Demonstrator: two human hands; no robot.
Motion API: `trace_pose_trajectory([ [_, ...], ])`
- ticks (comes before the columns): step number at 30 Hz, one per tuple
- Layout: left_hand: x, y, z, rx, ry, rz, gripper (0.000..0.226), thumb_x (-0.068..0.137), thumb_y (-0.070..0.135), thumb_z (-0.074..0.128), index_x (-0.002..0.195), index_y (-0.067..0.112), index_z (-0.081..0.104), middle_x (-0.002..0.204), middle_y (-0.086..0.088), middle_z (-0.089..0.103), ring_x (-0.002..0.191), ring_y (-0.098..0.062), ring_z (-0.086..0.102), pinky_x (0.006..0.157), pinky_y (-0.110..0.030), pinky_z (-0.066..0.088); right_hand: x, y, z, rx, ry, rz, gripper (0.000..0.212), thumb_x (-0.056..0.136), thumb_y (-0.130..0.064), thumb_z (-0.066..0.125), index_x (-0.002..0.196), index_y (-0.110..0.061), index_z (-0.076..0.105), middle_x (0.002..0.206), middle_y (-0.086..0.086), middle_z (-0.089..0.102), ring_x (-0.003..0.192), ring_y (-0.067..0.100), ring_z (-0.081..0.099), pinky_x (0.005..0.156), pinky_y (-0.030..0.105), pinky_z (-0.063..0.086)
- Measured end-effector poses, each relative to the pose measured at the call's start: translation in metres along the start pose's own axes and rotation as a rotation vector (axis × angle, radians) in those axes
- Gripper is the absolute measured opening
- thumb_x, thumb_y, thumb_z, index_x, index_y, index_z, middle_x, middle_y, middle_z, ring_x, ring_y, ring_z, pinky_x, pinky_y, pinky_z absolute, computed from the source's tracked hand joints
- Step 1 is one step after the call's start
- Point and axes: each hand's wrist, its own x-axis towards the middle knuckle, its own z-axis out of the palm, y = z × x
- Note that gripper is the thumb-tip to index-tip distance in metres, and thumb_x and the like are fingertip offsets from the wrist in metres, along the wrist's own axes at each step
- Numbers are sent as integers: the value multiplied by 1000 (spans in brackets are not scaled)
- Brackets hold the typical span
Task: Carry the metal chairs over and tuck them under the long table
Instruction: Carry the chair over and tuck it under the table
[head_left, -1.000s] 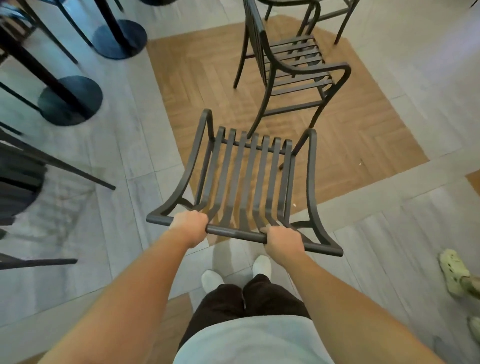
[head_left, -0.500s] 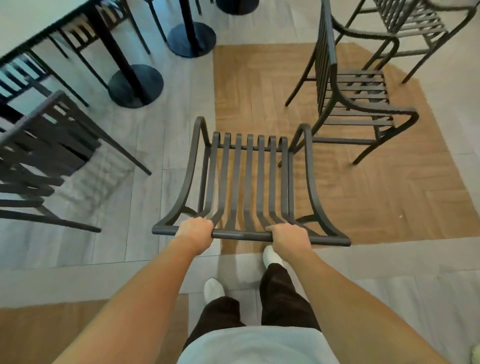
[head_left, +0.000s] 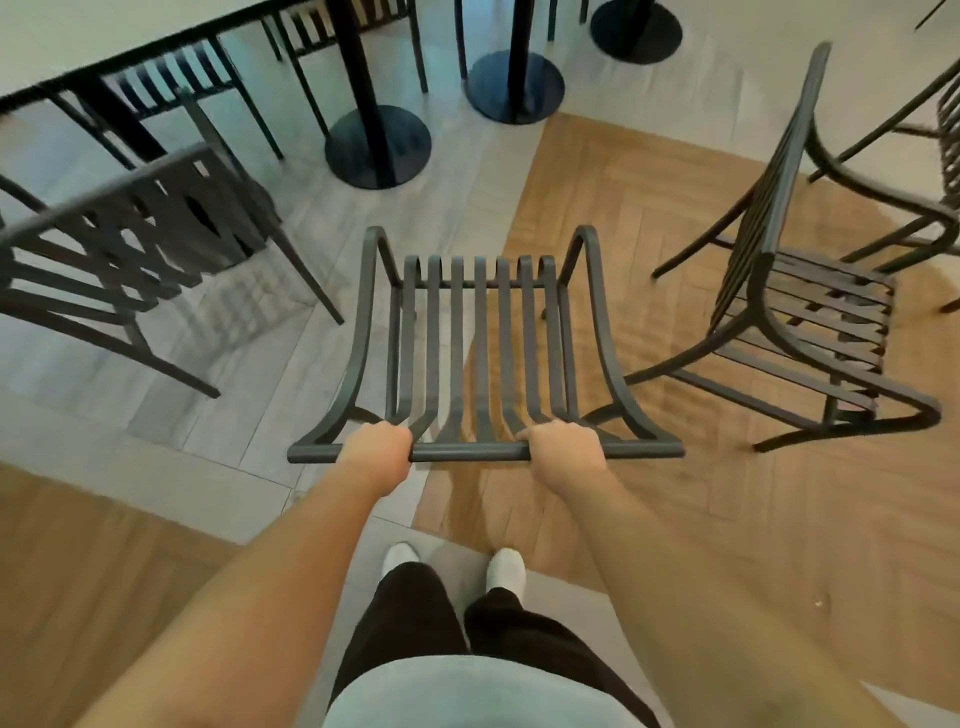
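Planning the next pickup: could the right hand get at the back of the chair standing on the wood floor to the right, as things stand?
Probably not yet. The right hand grips the top rail of the carried chair, as does the left hand. The standing chair has open floor beside it, but looks beyond arm's reach.

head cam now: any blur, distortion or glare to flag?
Head view: motion blur smears the left chair; held chair and both hands, left hand and right hand, stay sharp; wide-angle bends the long table edge; soft sheen on the wood floor, no harsh glare.
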Motion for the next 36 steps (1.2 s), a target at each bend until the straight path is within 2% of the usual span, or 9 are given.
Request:
trace_pose_trajectory([
  [3,20,5,-14,-15,15,-46,20,103,17,54,120,17,64,91,-3,59,78,-21,58,72,-32,52,26,13,-24,-39,-6,-32,40,94,-11,52,125,-34,67,106,0,69,99,27,66,83,40,54],
  [9,72,6,-54,-12,8,-66,16,101,17,56,114,18,65,76,0,49,70,-20,52,68,-32,44,83,34,-71,-88,16,-71,38,97,-17,54,128,-35,65,108,-1,69,99,25,66,86,40,53],
  [12,101,3,-76,-38,2,-76,17,101,16,55,116,17,65,84,-2,53,79,-24,59,69,-35,49,115,42,-94,-108,29,-80,37,96,-18,54,126,-37,65,104,-5,69,95,23,66,83,40,53],
  [14,120,0,-90,-57,-15,-81,18,101,16,55,116,16,65,88,-4,56,85,-26,65,75,-37,54,137,47,-110,-114,20,-82,37,95,-18,55,123,-39,66,104,-6,69,96,22,66,82,40,54],
  [20,185,-15,-144,-108,-21,-103,19,100,14,57,118,14,64,106,-10,69,98,-31,68,85,-42,59,212,60,-168,-109,56,-94,37,93,-21,55,121,-43,66,104,-10,68,96,20,66,77,38,50],
  [23,216,-22,-169,-140,-30,-129,19,99,13,58,117,15,65,101,-9,67,96,-31,69,85,-43,59,246,67,-196,-127,62,-118,38,94,-21,55,122,-45,66,108,-9,69,99,21,66,79,38,51],
  [28,255,-29,-199,-190,-17,-185,14,99,15,59,112,17,63,81,-3,51,88,-28,67,81,-41,60,293,77,-237,-162,45,-199,35,97,-22,54,126,-38,65,112,-6,67,103,21,65,87,39,53],
  [36,319,-47,-262,-212,-35,-296,19,97,12,53,111,18,64,83,-2,51,85,-26,61,75,-37,51,385,88,-319,-232,0,-350,33,99,-22,54,129,-32,64,114,-2,67,103,24,64,91,41,54],
])
